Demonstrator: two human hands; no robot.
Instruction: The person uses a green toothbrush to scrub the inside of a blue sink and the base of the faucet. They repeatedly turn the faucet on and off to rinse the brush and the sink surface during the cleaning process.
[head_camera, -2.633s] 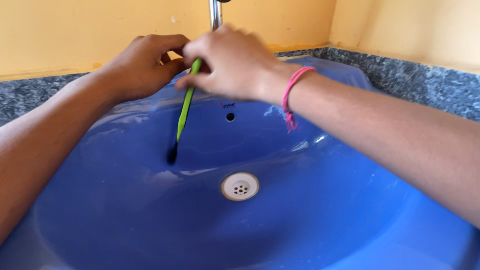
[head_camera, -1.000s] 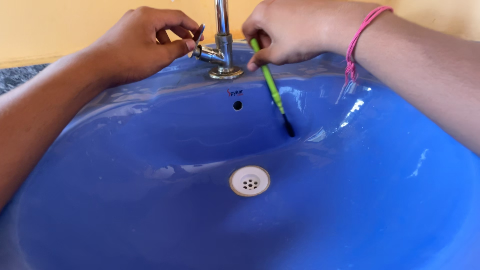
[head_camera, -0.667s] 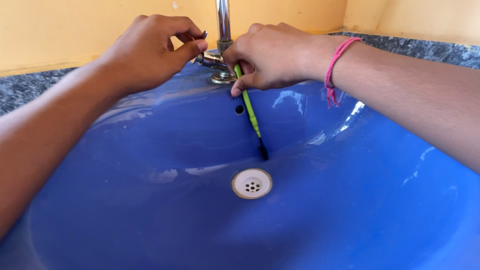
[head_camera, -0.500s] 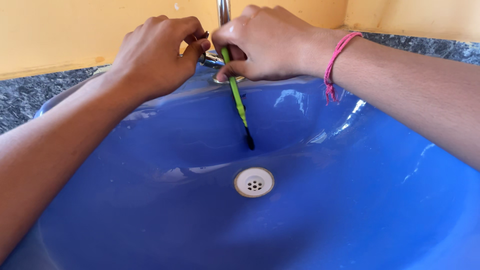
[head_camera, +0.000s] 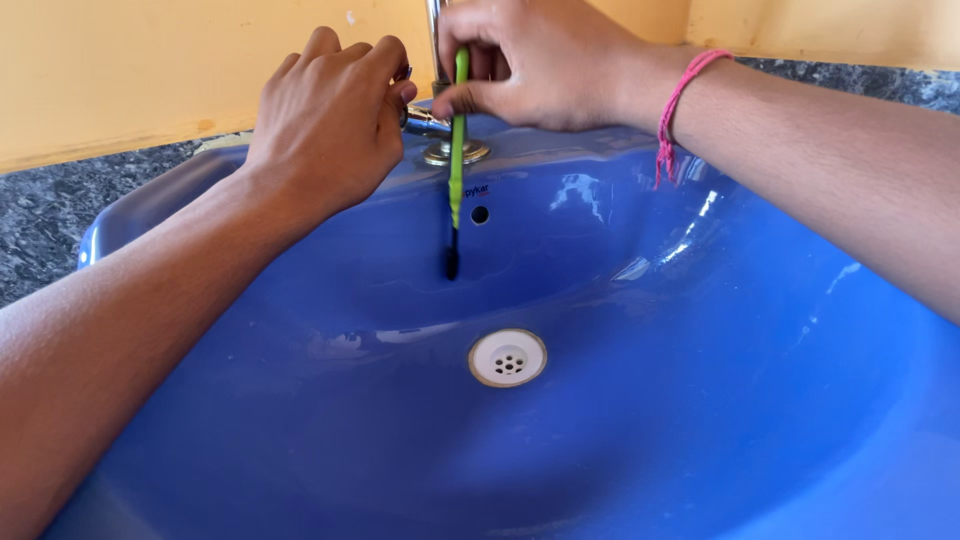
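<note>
A blue basin (head_camera: 700, 400) fills the view, with a white drain (head_camera: 508, 357) at its bottom. A chrome tap (head_camera: 440, 125) stands at the back rim. My left hand (head_camera: 325, 120) is closed around the tap's handle on the left of the tap. My right hand (head_camera: 535, 60), with a pink thread band on the wrist, pinches the top of a green toothbrush (head_camera: 457, 150). The toothbrush hangs almost straight down in front of the tap, its dark head low over the bowl near the small overflow hole (head_camera: 480, 214).
A grey speckled stone counter (head_camera: 40, 220) surrounds the basin. A yellow wall (head_camera: 150, 70) rises right behind it and turns a corner at the top right.
My right hand has moved left and up toward the tap, swinging the toothbrush from slanted to nearly upright. My left hand has closed further around the tap handle.
</note>
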